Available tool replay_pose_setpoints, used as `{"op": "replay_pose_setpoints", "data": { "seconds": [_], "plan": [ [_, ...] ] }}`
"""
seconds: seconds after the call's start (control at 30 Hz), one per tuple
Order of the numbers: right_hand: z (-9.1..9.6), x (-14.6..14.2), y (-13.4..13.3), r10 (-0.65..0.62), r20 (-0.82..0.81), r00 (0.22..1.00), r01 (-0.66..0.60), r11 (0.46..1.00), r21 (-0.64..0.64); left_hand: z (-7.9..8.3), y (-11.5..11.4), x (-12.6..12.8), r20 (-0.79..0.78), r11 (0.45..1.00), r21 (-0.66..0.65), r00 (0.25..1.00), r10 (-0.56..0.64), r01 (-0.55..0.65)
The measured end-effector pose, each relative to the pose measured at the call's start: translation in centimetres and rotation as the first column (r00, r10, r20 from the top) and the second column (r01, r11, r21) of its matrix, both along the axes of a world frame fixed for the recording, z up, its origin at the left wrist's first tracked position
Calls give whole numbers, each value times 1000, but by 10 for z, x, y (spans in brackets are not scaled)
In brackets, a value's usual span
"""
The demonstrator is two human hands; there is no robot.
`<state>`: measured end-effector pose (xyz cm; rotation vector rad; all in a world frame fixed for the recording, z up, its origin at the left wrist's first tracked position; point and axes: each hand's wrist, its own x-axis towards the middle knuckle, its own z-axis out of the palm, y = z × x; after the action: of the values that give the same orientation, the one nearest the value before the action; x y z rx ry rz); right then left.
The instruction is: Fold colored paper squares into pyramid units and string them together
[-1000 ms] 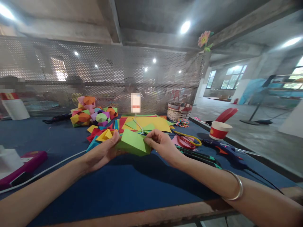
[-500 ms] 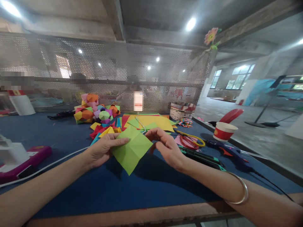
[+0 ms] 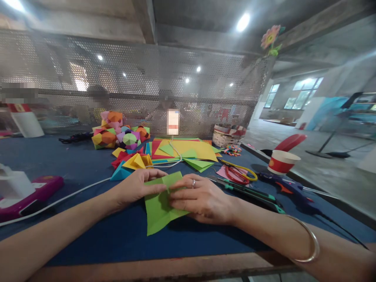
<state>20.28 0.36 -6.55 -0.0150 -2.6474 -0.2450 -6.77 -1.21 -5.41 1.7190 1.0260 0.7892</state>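
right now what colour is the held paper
The held paper is light green, best seen in the head view.

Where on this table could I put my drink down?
At left, bare blue tabletop shows between the purple block, black cord and folded paper pieces. Another strip separates the left hand and right hand from the wooden edge, though close to the green paper. The right is crowded: knives, glue gun, paper cup; coloured sheets fill the middle back.

A perforated partition (image 3: pixel 138 66) backs the blue table (image 3: pixel 126 239) — grey floor (image 3: pixel 329 172), bright windows (image 3: pixel 305 98) off to the right.
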Motion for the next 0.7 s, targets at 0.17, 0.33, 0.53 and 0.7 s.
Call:
{"op": "replay_pose_setpoints", "data": {
  "seconds": [0.17, 0.33, 0.53, 0.7],
  "plan": [
    [-7, 5, -7, -35, 27, 999, 36, 999, -37, 14, -14, 6, -112, 942, 332, 990, 84, -43],
    [-6, 16, -15, -93, -19, 996, 91, 993, -72, 7, -40, 12, -376, 872, 420, 923, -85, 251],
    [-4, 20, -21, -89, -66, 994, 81, 991, -109, -17, -39, 13, -475, 692, 633, 880, -5, 346],
    [-1, 18, -30, -181, -96, 979, 157, 964, -213, -11, -40, 17, -315, 777, 575, 946, -78, 256]
  ]
}}
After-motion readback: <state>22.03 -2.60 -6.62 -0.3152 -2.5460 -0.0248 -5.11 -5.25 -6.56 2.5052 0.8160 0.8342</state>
